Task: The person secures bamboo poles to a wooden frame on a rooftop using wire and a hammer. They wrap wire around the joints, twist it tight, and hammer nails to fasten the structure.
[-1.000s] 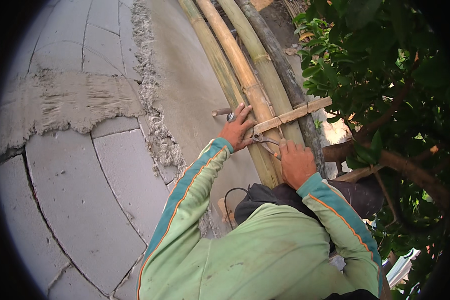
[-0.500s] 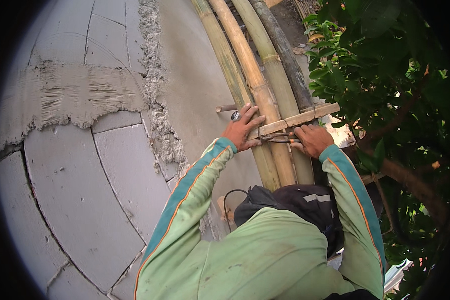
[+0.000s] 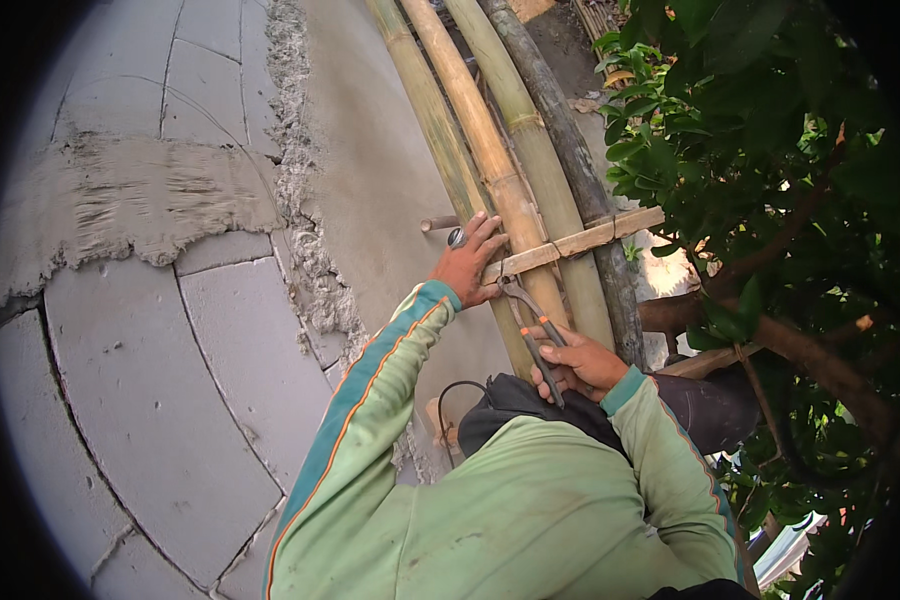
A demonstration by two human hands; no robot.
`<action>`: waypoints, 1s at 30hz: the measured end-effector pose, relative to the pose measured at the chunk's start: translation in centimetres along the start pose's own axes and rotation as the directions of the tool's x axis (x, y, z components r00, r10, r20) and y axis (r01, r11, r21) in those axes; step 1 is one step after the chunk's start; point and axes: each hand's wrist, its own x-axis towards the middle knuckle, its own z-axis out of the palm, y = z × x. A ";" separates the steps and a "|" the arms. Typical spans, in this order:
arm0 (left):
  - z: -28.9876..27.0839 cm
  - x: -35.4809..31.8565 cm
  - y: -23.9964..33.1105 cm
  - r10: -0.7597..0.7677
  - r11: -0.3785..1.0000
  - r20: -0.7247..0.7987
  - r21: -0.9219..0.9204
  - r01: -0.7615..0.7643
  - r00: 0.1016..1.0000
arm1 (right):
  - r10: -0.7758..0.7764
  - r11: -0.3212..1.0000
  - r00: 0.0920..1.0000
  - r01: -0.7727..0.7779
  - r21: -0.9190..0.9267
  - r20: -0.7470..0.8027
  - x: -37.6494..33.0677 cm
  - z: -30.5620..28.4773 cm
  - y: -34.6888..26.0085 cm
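Observation:
My right hand (image 3: 582,366) is closed around the handles of dark pincers (image 3: 542,352) with orange bands. Their jaws meet the left end of a thin wooden crosspiece (image 3: 576,242), which lies across several bamboo poles (image 3: 510,190). Beside that end, my left hand (image 3: 467,262) lies with fingers stretched over the leftmost pole, its lower edge near the pincers' jaws. A small shiny round thing (image 3: 457,238) sits at its outer side; I cannot make out what it is. What the jaws grip is too small to tell.
A block wall (image 3: 170,370) with rough mortar fills the left, beside a smooth plastered strip (image 3: 370,130). A short round stub (image 3: 438,224) sticks out near my left hand. A dark pole (image 3: 570,150) runs along the right of the bamboo. Leafy branches (image 3: 770,200) crowd the right side.
My right hand has swung the pincers' handles down toward my body, from lying sideways along the crosspiece. My left hand stays in about the same place on the bamboo.

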 end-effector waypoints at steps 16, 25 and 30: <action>0.1 -0.4 0.2 0.092 0.995 -0.021 0.032 -0.092 0.996 | -0.037 0.908 0.976 -0.057 -0.415 -0.214 0.4 -0.7 -1.9; -0.3 -0.4 0.4 0.084 0.996 -0.006 0.008 -0.084 0.996 | 0.054 0.785 0.963 -0.205 -0.585 -0.265 1.3 1.5 -4.4; -0.2 -0.4 0.2 0.106 0.994 -0.010 0.019 -0.106 0.994 | -0.044 0.888 0.957 -0.094 -0.450 -0.287 1.8 2.8 -1.9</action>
